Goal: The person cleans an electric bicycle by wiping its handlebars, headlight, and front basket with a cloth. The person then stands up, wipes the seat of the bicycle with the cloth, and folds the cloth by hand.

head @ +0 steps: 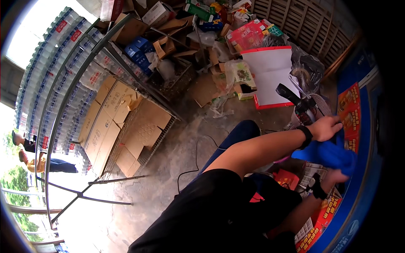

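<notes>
A bunched blue cloth [326, 155], blurred in places, hangs between my two hands in front of a blue cabinet [364, 193]. The upper end of the cloth is gripped by my left hand [326, 128], with a black band on its wrist. My right hand [337, 177], blurred and partly covered by the cloth, holds its lower side. Just beyond my left wrist, a thing with a black handle [288, 95] stands by a pale mesh basket [319, 102]. Below the cloth lie a red packet [286, 179] and printed paper [313, 174].
Red posters [348, 117] line the cabinet. An opened white-and-red carton [269, 72] lies near discarded boxes and plastic. A wire rack [158, 136] carries brown cartons [104, 123] beside stacked bottle packs [57, 79]. A thin cable [196, 155] crosses the floor. Two people [47, 163] are far left.
</notes>
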Tool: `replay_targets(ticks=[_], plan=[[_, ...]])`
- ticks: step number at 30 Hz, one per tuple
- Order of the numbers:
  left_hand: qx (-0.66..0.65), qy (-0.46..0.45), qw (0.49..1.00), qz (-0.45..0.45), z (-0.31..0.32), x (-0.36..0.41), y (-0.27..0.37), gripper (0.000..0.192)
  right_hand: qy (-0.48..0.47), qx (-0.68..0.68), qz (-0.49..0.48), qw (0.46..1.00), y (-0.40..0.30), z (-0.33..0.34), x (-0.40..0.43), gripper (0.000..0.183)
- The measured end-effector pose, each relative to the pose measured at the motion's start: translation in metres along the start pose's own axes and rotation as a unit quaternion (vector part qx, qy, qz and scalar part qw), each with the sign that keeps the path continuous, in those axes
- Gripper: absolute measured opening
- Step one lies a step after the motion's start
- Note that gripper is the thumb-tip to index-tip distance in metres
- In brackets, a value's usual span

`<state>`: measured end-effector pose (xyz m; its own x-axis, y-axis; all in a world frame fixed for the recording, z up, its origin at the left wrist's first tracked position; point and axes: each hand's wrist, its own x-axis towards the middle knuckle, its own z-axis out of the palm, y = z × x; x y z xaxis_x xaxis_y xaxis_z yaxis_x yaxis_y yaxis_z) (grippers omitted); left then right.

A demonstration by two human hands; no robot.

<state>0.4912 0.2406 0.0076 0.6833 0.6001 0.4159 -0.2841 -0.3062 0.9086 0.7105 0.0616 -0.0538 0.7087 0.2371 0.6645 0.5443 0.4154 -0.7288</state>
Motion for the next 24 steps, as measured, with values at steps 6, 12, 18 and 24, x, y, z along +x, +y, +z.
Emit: replay_targets(ticks=[6,12,18,24], plan=[[0.274,-0.014,0.961,0.032,0.028,-0.003,-0.016,0.054,0.010,0.189,0.118,0.975,-0.062,-0.018,0.053,0.051],[0.360,0.025,0.932,0.032,0.047,-0.010,-0.017,0.075,-0.225,-0.266,0.110,0.931,0.001,0.081,-0.002,0.056],[0.330,-0.045,0.942,-0.044,0.044,-0.029,0.020,0.080,-0.374,-0.324,0.146,0.857,-0.057,0.109,0.016,0.059],[0.276,0.024,0.954,0.118,0.054,0.007,-0.048,0.064,-0.341,-0.275,0.193,0.878,-0.014,0.102,0.040,0.058]])
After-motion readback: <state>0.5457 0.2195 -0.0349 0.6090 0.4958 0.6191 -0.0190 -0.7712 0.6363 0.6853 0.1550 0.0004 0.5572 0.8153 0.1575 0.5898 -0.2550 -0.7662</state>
